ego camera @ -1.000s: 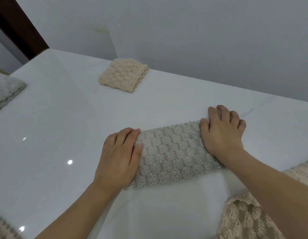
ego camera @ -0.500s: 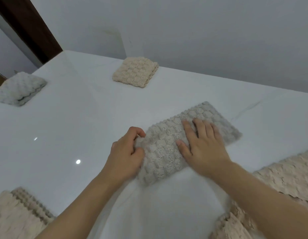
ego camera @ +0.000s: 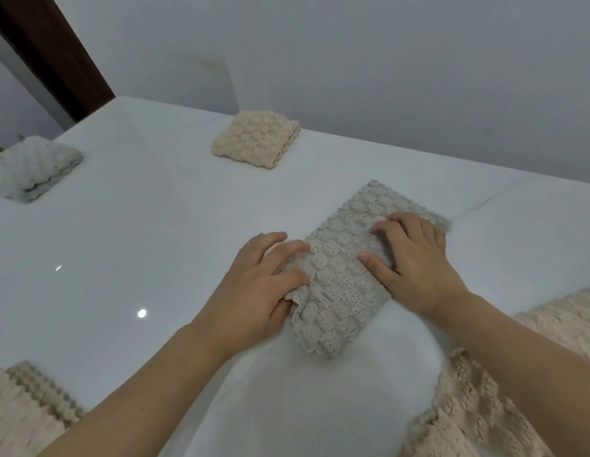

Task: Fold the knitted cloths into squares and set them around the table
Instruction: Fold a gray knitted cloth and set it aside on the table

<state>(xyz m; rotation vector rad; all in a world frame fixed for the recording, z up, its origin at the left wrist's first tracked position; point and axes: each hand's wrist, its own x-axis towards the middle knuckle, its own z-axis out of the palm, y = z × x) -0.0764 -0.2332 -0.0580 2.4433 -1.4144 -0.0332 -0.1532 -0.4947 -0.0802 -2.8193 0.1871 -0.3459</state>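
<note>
— Left hand (ego camera: pixel 254 285) grip: fingers curled round the near-left edge of the grey cloth (ego camera: pixel 346 272), bunching a bit of it w/ thumb underneath. Right hand (ego camera: pixel 415 262)?
— Flat on top, fingers loosely bent & pressing down, nothing pinched. Cloth's a long folded strip, running from approx. 6 o'clock to 1 o'clock across mid-table (ego camera: pixel 155 232).
— Other cloths?
— Beige folded square (ego camera: pixel 257 138) at 12 o'clock by the far edge, well apart from the hands. Pale grey-white folded one (ego camera: pixel 33 166) at 10 o'clock (half cut off by the frame).
— Near side?
— Beige stack (ego camera: pixel 29 410) at 7 o'clock, corner only. Loose cream cloth (ego camera: pixel 485 407) at 4–5 o'clock, under the right forearm, blurry.
</note>
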